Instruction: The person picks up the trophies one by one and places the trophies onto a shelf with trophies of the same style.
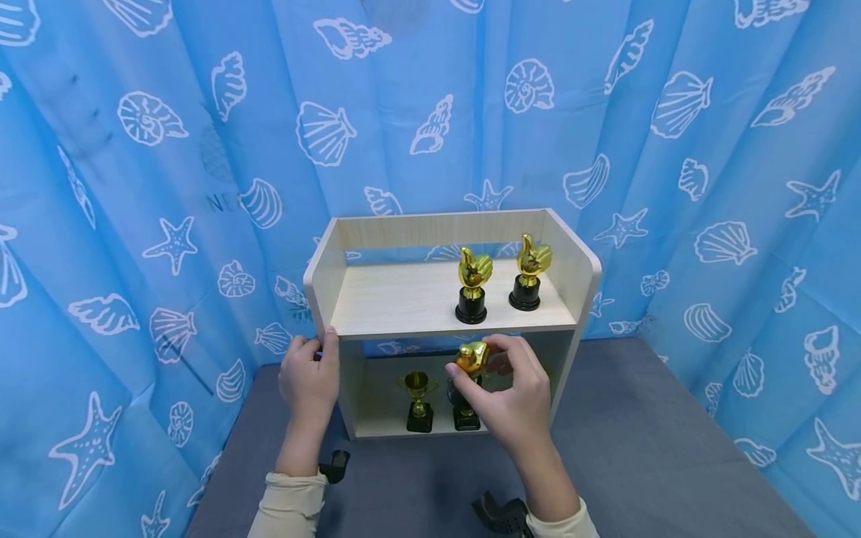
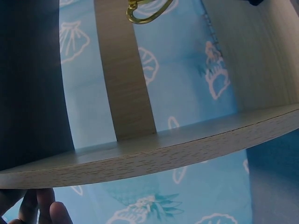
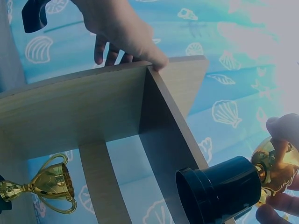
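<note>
My right hand (image 1: pixel 514 392) holds a gold thumbs-up trophy (image 1: pixel 473 357) by its gold top, in front of the lower compartment. The trophy's round black base (image 3: pixel 219 189) shows in the right wrist view, tilted with its hollow underside partly visible. My left hand (image 1: pixel 311 381) grips the front edge of the small wooden shelf (image 1: pixel 397 295) at its left side panel, thumb at the edge and fingers on the outer face. A gold cup trophy (image 1: pixel 418 396) stands in the lower compartment. Beside it, another trophy's black base (image 1: pixel 467 420) is partly hidden behind the held one.
Two gold thumbs-up trophies, one nearer the middle (image 1: pixel 472 288) and one farther right (image 1: pixel 529 276), stand upright on the top board. The shelf stands on a grey cloth-covered table (image 1: pixel 646 441). A blue curtain (image 1: pixel 430 97) with white shells hangs behind.
</note>
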{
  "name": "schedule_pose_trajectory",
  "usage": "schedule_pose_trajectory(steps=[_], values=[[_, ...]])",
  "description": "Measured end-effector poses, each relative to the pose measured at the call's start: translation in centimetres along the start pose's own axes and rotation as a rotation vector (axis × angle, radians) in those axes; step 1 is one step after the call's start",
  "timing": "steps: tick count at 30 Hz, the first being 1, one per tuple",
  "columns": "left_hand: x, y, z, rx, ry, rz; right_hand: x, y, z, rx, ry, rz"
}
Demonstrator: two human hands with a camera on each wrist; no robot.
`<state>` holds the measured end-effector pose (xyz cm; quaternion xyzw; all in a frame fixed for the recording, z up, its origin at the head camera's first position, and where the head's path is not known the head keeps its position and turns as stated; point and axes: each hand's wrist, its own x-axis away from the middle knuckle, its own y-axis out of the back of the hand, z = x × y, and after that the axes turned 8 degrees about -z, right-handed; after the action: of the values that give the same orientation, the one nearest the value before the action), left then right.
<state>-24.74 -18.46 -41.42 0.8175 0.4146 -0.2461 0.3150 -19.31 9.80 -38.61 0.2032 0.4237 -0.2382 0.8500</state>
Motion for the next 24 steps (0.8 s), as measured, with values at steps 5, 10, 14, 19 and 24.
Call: schedule_pose_trajectory(steps=[5,10,14,19,24], values=[[-0.02,0.06,-0.09,-0.002,0.002,0.006,-0.17,0.00,0.09,-0.001,0.003,0.003],[-0.02,0.06,-0.13,-0.005,0.005,0.006,-0.32,-0.14,0.04,-0.012,0.034,-0.012],[0.03,0.05,-0.07,0.000,0.005,0.003,-0.39,-0.23,0.10,-0.012,0.023,-0.004],[0.06,0.02,0.03,-0.010,-0.009,0.005,-0.54,-0.33,0.24,-0.004,0.014,0.008],[0.03,0.07,0.02,-0.010,-0.015,0.002,-0.71,-0.51,0.31,-0.012,0.031,0.003]])
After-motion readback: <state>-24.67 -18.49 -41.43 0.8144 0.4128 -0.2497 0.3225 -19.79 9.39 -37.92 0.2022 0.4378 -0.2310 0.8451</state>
